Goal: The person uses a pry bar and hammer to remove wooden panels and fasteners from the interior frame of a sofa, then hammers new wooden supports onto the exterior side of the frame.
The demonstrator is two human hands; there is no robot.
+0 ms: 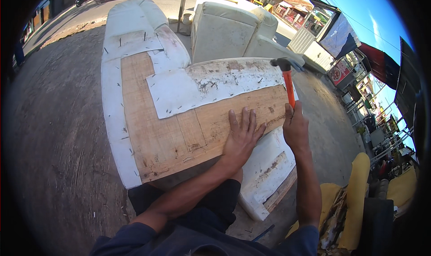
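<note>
Left hand (241, 137) flat with fingers spread on the bare wooden underside of an overturned sofa (161, 130), right hand (295, 129) just to its right with fingers closed round an orange-handled hammer (287, 78), head raised over the sofa's far right edge, white cloth flap (188, 90) further left, white armchair (224, 31) beyond

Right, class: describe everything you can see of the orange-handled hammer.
The orange-handled hammer has a dark metal head with a claw and a slim bright orange shaft. It stands nearly upright, head uppermost. The right hand grips the lower end of the shaft, hiding it. The head is level with the far edge of the upturned wooden sofa base; whether it touches is unclear. The left hand lies flat on the wood nearby, apart from the hammer.
</note>
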